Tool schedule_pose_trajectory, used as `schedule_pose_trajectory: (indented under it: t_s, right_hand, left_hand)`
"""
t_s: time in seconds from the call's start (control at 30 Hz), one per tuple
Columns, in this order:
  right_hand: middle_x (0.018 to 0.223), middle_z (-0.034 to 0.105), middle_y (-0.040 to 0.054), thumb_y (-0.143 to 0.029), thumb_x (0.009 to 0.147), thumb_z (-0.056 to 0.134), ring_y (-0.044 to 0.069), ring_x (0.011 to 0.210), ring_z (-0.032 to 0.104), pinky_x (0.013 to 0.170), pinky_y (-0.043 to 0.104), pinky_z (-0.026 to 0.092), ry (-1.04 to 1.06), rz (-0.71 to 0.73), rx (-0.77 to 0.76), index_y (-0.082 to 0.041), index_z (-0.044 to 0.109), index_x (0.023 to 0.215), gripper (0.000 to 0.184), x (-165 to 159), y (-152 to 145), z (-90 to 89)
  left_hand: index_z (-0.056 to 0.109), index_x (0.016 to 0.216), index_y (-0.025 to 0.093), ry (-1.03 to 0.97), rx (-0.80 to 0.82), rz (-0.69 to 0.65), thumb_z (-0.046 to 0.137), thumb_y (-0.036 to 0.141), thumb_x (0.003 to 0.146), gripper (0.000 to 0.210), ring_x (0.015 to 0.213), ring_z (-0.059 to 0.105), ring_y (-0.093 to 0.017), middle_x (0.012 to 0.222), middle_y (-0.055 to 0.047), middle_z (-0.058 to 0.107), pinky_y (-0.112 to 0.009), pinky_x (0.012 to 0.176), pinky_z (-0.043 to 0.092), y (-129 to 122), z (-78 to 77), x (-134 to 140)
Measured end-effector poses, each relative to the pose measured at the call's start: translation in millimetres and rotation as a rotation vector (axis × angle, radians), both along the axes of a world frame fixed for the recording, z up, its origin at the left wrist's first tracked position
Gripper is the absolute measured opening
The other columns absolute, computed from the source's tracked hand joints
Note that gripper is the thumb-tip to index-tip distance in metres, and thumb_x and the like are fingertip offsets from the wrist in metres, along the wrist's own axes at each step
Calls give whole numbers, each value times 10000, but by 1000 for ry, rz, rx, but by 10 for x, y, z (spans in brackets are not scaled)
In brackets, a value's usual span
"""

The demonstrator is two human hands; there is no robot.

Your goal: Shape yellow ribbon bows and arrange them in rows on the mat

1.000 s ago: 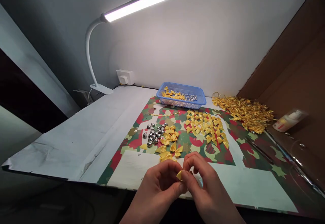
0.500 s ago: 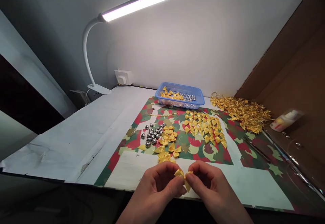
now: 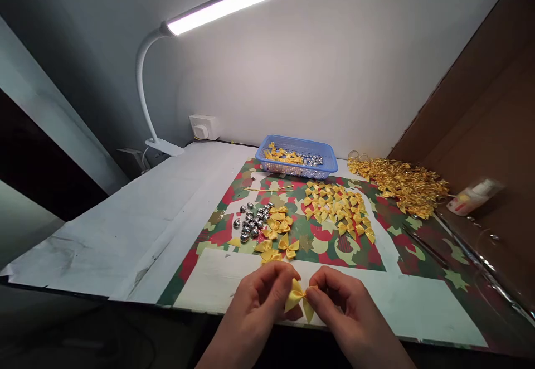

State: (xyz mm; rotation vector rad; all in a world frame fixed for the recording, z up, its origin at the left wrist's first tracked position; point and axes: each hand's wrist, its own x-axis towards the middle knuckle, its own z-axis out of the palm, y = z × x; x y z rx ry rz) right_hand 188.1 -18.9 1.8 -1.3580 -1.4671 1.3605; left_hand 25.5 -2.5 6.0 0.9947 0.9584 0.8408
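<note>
A yellow ribbon bow (image 3: 296, 295) is held at the table's front edge, its two tails pointing down. My right hand (image 3: 345, 302) pinches its right loop between thumb and forefinger. On the other side my left hand (image 3: 263, 299) has its fingers closed at the bow's left loop; its lower fingers are partly hidden behind the bow. Just beyond my hands lies a small cluster of yellow bows (image 3: 288, 245), with a heap of silver jingle bells (image 3: 253, 224) to its left. Farther right, many more bows (image 3: 340, 207) are spread over the patterned sheet.
A blue basket (image 3: 330, 169) holding bows and silver bells stands by the wall. Gold ties (image 3: 409, 185) are piled at the right. Dark tweezers (image 3: 424, 245) lie near a white bottle (image 3: 472, 197). A desk lamp (image 3: 142, 79) arches over the table.
The bow has turned to show more of its front, with its left loop and both tails now visible. My left thumb has shifted up and left along it.
</note>
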Motion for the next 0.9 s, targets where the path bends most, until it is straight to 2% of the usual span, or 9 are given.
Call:
schedule_pose_trajectory:
  t_s: [0.17,0.4,0.47,0.53,0.63,0.8,0.9]
  right_hand:
    - [687,484,-17,-468,920,499,136,636,406,556,259,308,-19,53,3,-177,559,745,345,13,25,4]
    - [655,497,-28,-443,907,529,125,592,411,539,254,324,-58,-12,13,-181,582,731,320,15,39,-9]
    - [687,537,-20,-411,910,537,131,617,456,557,250,353,-142,-28,84,-186,619,734,297,80,84,-13]
    - [748,591,-5,-369,919,528,146,693,530,612,247,397,-285,-53,182,-194,662,759,273,207,184,-4]
    - [770,631,10,-311,933,491,166,750,582,671,265,427,-481,-111,239,-187,658,769,265,452,424,27]
    - [670,641,-12,-257,961,477,153,675,611,634,273,458,-703,-138,204,-182,618,717,292,651,828,62]
    - [788,670,3,-287,977,524,145,720,635,688,306,517,-850,-148,180,-160,644,812,240,636,971,56]
  left_hand:
    - [554,677,174,103,77,-12,596,453,901,361,581,386,-114,586,63,450,-220,572,353,9,51,3]
    - [553,652,183,204,166,22,578,480,900,389,581,427,-130,572,50,496,-237,575,365,34,-34,2]
    - [608,706,187,162,152,35,605,482,883,344,634,510,-149,630,29,571,-246,620,428,50,-62,2]
    - [668,852,210,126,138,79,655,469,852,259,794,609,-191,808,-1,670,-269,726,488,57,-76,2]
    - [679,1021,252,144,130,155,691,455,825,283,1027,634,-248,1037,-22,707,-306,877,501,48,-81,-6]
    - [699,1039,265,137,116,154,705,449,812,293,1018,660,-254,1043,-17,738,-297,887,532,22,-95,-47]
    - [712,1035,271,131,100,120,701,462,811,295,986,670,-236,1050,-8,744,-267,870,554,20,-94,-90]
